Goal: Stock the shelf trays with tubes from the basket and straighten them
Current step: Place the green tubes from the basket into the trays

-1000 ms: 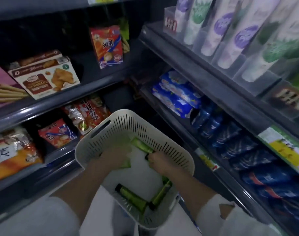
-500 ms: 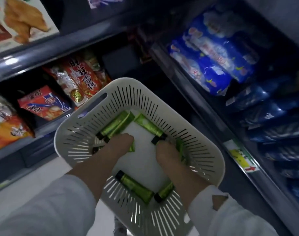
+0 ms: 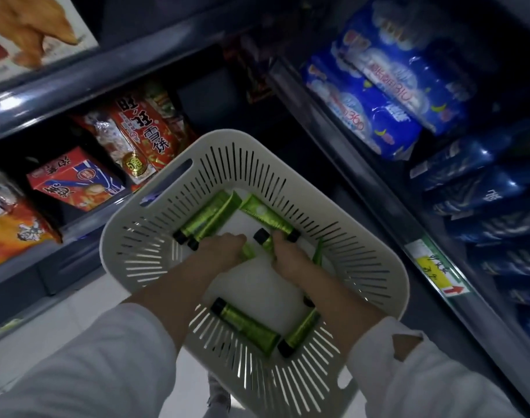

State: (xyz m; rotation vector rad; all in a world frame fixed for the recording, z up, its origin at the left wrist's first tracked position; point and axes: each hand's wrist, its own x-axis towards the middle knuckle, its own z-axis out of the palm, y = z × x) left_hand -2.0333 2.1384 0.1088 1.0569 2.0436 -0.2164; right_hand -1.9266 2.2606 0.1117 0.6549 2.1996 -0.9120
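A white slotted basket (image 3: pixel 363 267) stands in front of me with several green tubes with black caps in it. Both my hands are inside it. My left hand (image 3: pixel 221 251) grips a green tube (image 3: pixel 248 251) whose end shows past the fingers. My right hand (image 3: pixel 287 254) holds another green tube (image 3: pixel 265 238), its black cap sticking out towards the left hand. Two tubes (image 3: pixel 206 218) lie at the back left, one tube (image 3: pixel 266 218) at the back, and two more tubes (image 3: pixel 248 330) near my forearms.
Dark shelves run on both sides. Red and orange snack packs (image 3: pixel 143 131) fill the left shelves; blue wrapped packs (image 3: pixel 387 95) fill the right ones. A yellow price label (image 3: pixel 435 270) sits on the right shelf edge. Pale floor shows below left.
The view has tilted down and closer to the basket. Both hands have drawn nearer each other in the basket's middle, and the right hand's tube cap now shows.
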